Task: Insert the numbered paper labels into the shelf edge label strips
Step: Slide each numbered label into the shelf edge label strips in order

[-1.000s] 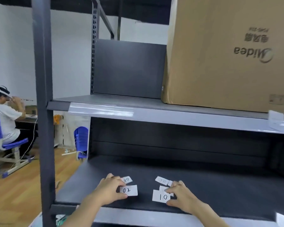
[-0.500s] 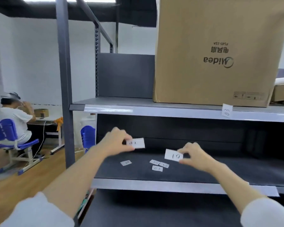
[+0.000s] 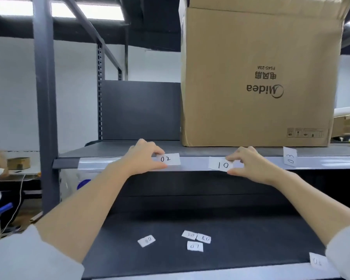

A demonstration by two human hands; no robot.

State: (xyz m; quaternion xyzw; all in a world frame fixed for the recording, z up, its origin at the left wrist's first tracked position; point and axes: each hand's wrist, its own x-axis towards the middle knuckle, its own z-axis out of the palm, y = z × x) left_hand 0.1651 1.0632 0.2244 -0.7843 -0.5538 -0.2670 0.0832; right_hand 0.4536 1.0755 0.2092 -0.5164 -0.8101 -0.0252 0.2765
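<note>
Both hands have risen to the upper label strip [image 3: 190,167]; left hand [image 3: 143,158] pinches label 02 [image 3: 168,159]; right hand [image 3: 249,164] pinches label 10 [image 3: 220,164].

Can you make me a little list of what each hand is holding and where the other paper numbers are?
left hand: pinching white paper label "02" at the clear upper shelf-edge strip
right hand: pinching white paper label "10" at the same strip
label "03": at strip, turned sideways
loose white labels: four on the dark lower shelf
brown cardboard box: on the upper shelf
</note>
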